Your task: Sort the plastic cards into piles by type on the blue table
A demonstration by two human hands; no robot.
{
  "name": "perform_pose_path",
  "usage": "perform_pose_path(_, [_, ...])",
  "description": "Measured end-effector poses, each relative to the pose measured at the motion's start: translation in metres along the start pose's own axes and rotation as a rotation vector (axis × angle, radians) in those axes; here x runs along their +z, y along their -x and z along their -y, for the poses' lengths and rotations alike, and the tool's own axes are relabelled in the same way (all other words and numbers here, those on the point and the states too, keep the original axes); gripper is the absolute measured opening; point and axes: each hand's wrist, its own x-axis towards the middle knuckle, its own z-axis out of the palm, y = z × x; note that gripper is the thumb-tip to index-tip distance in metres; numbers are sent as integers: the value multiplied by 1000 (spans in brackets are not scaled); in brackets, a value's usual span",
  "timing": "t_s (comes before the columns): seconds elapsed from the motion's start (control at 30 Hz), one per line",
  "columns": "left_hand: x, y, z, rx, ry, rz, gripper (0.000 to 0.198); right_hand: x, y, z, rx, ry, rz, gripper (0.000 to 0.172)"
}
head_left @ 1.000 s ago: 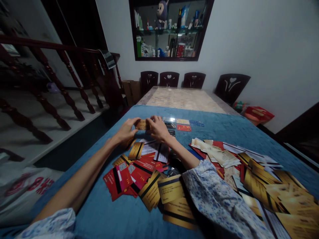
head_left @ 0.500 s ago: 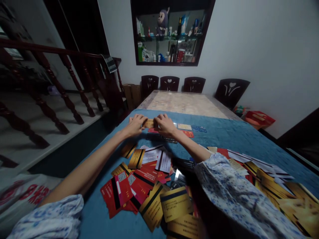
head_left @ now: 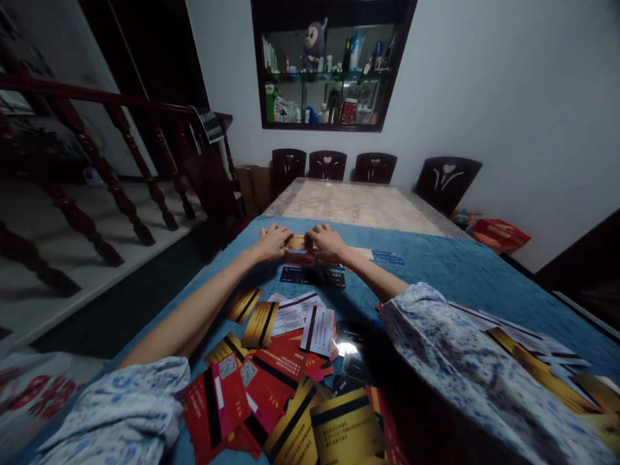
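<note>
A gold card is at the far part of the blue cloth, its left end in the fingers of my left hand and its right end in those of my right hand. Both hands are closed at its edges. Just nearer lie red cards and a row of black cards. Blue cards and a pale card lie right of my right hand, which hides part of the rows. Closer in spreads a loose pile of red cards, gold cards and white cards.
More gold and white cards lie at the right beyond my sleeve. The blue cloth covers the near part of a stone-topped table. Dark chairs stand at its far end. A wooden railing runs along the left.
Both hands, still on the gold card, have shifted slightly to the right in the view. The black card row shows more fully now. My right sleeve covers more of the right-hand cards.
</note>
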Motion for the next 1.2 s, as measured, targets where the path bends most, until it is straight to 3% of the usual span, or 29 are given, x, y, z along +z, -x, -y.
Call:
perform_pose_path(0.23, [10,-26,2,-37,-25,116,47,15,-18,-15,52,-16,41,43])
perform_pose_path(0.53, [34,-57,15,41,19,107,35,29,-35,-30,95,-30,89,45])
perform_pose_path(0.9, [51,-76,26,2,54,168,29,44,-54,-33,126,-36,144,43])
perform_pose_path(1.2, [53,-80,25,-1,49,187,28,47,-56,-33,157,-58,158,46])
